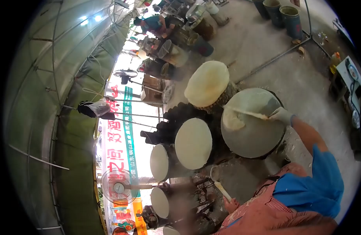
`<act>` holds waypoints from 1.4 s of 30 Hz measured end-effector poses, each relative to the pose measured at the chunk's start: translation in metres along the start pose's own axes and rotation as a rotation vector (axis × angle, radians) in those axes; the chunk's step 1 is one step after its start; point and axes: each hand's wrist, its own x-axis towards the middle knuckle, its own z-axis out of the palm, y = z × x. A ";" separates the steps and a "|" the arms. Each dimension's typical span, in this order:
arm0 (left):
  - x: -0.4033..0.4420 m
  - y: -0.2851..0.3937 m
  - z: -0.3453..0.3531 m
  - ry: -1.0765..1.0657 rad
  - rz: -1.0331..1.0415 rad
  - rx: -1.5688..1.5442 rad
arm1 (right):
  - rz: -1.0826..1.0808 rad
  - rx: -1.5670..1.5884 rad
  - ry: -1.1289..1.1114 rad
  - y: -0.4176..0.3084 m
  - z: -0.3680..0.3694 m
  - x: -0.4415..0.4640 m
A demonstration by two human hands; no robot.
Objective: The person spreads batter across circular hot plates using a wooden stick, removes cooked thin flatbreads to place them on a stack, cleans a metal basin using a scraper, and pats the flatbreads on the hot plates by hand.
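Observation:
My right hand [281, 116], in a pale glove, is closed round a long wooden batter spreader [252, 114]. The spreader reaches across a large round griddle [262, 137] with a grey surface. A pale, thick patch of batter [233, 120] lies on its far side, by the spreader's far end. Lower in the view, my left hand [231, 204] grips the pale handle of a ladle-like tool [222, 190]. A small cup-like shape [214, 172] shows beyond its tip; whether the two are joined I cannot tell.
Several round pale griddle tops stand nearby, including a yellowish one [207, 83] and a cream one [193, 143]. Two fans [118, 187] and a printed banner [119, 145] are beyond them. Another person [155, 25] is near buckets [202, 45]. Tall bins [290, 16] stand farther off.

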 end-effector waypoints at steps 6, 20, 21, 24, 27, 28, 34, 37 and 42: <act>-0.008 -0.019 -0.005 0.149 -0.018 -0.036 | -0.020 -0.066 -0.054 0.014 -0.044 0.005; -0.010 -0.089 -0.043 0.338 -0.102 -0.198 | 0.037 -0.141 -0.012 -0.047 -0.038 0.057; -0.011 -0.093 -0.045 0.340 -0.109 -0.201 | 0.022 -0.200 -0.113 -0.051 -0.036 0.068; -0.015 -0.103 -0.054 0.351 -0.115 -0.209 | -0.192 -0.354 -0.430 -0.026 -0.018 0.096; -0.023 -0.113 -0.054 0.361 -0.121 -0.264 | -0.026 -0.429 -0.577 -0.018 -0.042 0.066; -0.026 -0.117 -0.052 0.362 -0.121 -0.289 | 0.149 -0.453 -0.584 -0.039 -0.047 0.040; -0.042 -0.144 -0.070 0.377 -0.095 -0.326 | 0.017 -0.290 -0.291 -0.062 -0.016 0.090; -0.049 -0.144 -0.072 0.473 -0.130 -0.237 | -0.014 -0.430 -0.523 -0.067 -0.006 0.096; -0.072 -0.099 -0.042 0.481 -0.216 -0.410 | 0.273 -0.722 -0.608 -0.058 -0.063 0.054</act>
